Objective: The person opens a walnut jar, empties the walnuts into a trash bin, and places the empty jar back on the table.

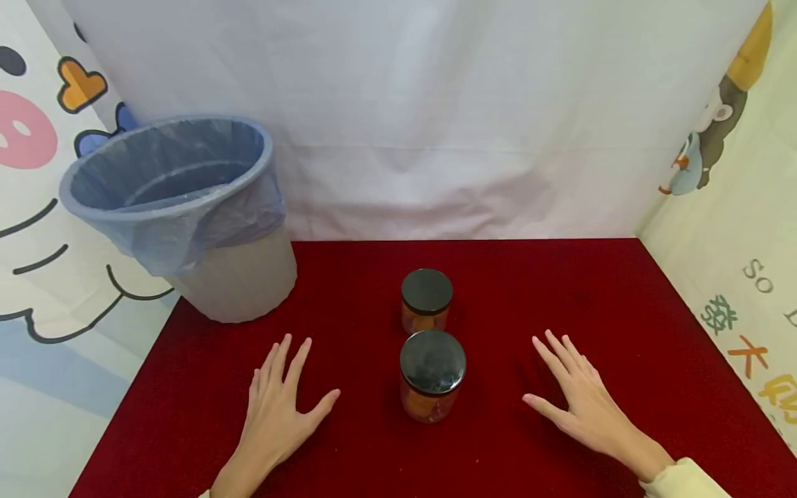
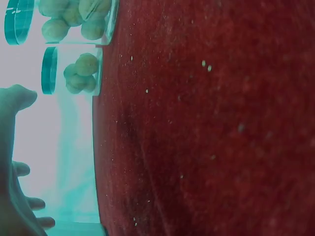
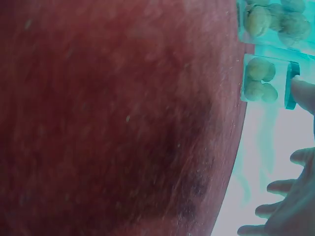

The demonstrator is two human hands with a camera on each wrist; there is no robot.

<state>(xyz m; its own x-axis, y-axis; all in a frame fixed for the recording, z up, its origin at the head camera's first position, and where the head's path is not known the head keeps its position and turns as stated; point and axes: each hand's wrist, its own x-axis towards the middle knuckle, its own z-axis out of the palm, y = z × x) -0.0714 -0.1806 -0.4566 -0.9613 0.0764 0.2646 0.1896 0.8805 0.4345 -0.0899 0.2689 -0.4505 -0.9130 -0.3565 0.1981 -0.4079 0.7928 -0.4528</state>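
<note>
Two clear jars with dark lids stand upright mid-table in the head view: a nearer, larger-looking jar (image 1: 429, 404) and a farther, smaller-looking jar (image 1: 423, 321). Through their walls, the wrist views show several round, tan, walnut-like balls (image 2: 87, 64). My left hand (image 1: 274, 418) is left of the nearer jar, fingers spread and straight, touching neither jar. To the right of the jars is my right hand (image 1: 585, 408), its fingers likewise extended with nothing held. Whether either palm touches the tablecloth cannot be told.
At the back left stands a pale bin (image 1: 249, 277) with a blue liner bag folded over its rim. Red cloth (image 1: 529, 290) covers the table. A white curtain (image 1: 467, 104) hangs behind; printed cloths hang at both sides.
</note>
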